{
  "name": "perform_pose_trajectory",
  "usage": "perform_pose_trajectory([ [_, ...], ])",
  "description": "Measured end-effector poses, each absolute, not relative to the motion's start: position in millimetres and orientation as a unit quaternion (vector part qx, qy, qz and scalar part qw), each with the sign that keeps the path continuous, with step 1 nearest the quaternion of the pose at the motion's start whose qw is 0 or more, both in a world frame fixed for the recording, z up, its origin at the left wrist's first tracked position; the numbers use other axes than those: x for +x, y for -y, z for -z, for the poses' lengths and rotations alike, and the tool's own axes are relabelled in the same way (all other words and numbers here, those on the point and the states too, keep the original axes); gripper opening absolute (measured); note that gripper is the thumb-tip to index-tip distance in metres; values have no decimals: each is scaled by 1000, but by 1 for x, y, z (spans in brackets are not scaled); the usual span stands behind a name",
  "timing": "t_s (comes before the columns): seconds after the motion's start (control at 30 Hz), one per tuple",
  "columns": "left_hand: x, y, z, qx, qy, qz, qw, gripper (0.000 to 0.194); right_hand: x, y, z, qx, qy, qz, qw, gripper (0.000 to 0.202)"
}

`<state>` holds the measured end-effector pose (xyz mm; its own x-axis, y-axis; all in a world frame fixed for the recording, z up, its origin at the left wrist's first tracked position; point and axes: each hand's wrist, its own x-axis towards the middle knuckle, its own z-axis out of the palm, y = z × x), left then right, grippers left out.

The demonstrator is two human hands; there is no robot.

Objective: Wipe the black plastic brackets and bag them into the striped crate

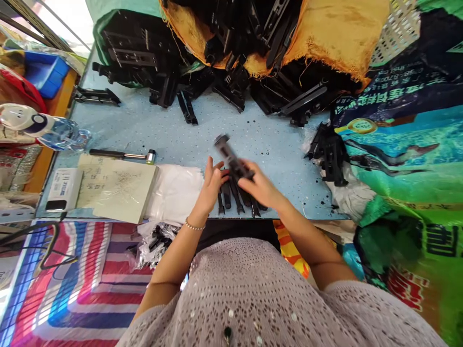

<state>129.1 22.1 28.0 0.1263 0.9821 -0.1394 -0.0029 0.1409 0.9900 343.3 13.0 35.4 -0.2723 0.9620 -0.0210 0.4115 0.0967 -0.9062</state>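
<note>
My right hand [263, 187] grips one end of a long black plastic part [228, 150], a little blurred, which slants up and to the left above the table. Close to its left side is my left hand [210, 185], fingers apart, one stretched upward; I see nothing held in it. Beneath both hands, at the table's near edge, several slim black parts [237, 200] lie side by side, partly covered by the hands and the held part.
Black parts spill from an orange sack [333, 38] and a green bag [99, 36] at the back. On the left are a hammer [126, 154], cardboard [119, 185], a white box [64, 188] and a water bottle [61, 132]. More black parts [333, 154] lie right.
</note>
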Motion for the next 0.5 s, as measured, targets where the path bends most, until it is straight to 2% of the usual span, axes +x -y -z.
perform_pose_trajectory([
  [0.07,135,-25,-34,408,-481,-468,619,56,326,-1,-46,-434,757,-419,250,46],
  [0.1,136,-24,-37,392,-484,-474,622,50,322,-3,-50,-429,779,-393,233,46],
  [0.2,136,-16,-43,389,-481,-446,647,36,317,-29,-52,-486,801,-240,253,52],
  [0.27,135,-11,-44,379,-469,-412,683,36,313,-51,-48,-490,811,-176,268,53],
  [0.33,133,-9,-44,371,-470,-408,689,37,306,-63,-43,-488,800,-211,278,56],
  [0.43,128,-14,-44,359,-495,-436,660,37,292,-51,-41,-474,763,-338,281,59],
  [0.5,123,-19,-44,343,-508,-447,652,39,283,-28,-41,-418,795,-350,265,54],
])
